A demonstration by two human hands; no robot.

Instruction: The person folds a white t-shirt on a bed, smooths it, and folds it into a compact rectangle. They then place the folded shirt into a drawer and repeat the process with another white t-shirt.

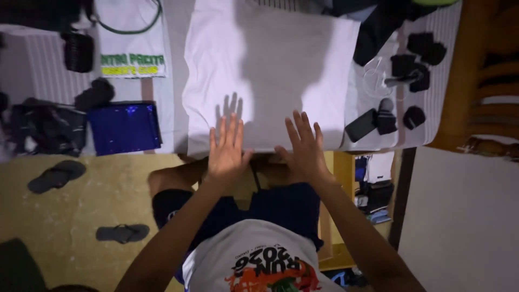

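A white folded garment point(270, 70) lies flat on the striped surface point(54, 75) in front of me. My left hand point(227, 148) hovers flat with fingers spread over the garment's near edge, left of centre. My right hand point(305, 146) is spread the same way just to its right, also over the near edge. Neither hand grips anything. Shadows of my hands and head fall across the cloth.
A white shirt with green print point(132, 38) and a shiny blue item point(124, 127) lie to the left. Black clothes point(43, 127) sit far left. Black small gadgets point(416, 59) and a phone point(361, 124) lie right. Two sandals point(57, 176) rest on the floor. A wooden chair point(486, 75) stands right.
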